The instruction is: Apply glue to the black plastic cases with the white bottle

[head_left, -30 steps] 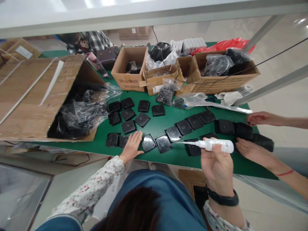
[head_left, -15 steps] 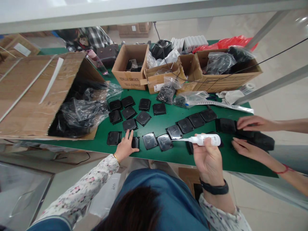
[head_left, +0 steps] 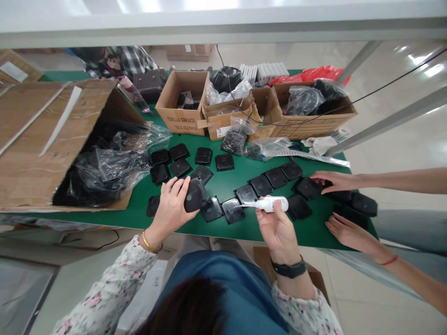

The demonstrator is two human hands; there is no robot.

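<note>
My left hand [head_left: 172, 204] grips a black square cover [head_left: 195, 194], lifted and tilted above the green table [head_left: 181, 226]. My right hand [head_left: 278, 228] is wrapped round a white bottle [head_left: 270, 204] with a thin nozzle pointing left. The nozzle's tip is over or beside a black cover [head_left: 233, 210] lying near the front edge; contact cannot be made out. Another cover [head_left: 212, 209] lies just left of it. A slanting row of covers [head_left: 261, 185] runs up to the right, and several more [head_left: 180, 168] lie behind my left hand.
A big open carton [head_left: 42, 139] with plastic bags stands on the left. Smaller cartons [head_left: 183, 122] line the back. A co-worker's hands [head_left: 349, 231] handle black parts [head_left: 363, 204] at the right. A metal post [head_left: 380, 123] and a black cable [head_left: 226, 74] cross the view.
My left hand has taken hold of a black cover and raised it off the table. The view has shifted. The co-worker's upper hand has moved a black part.
</note>
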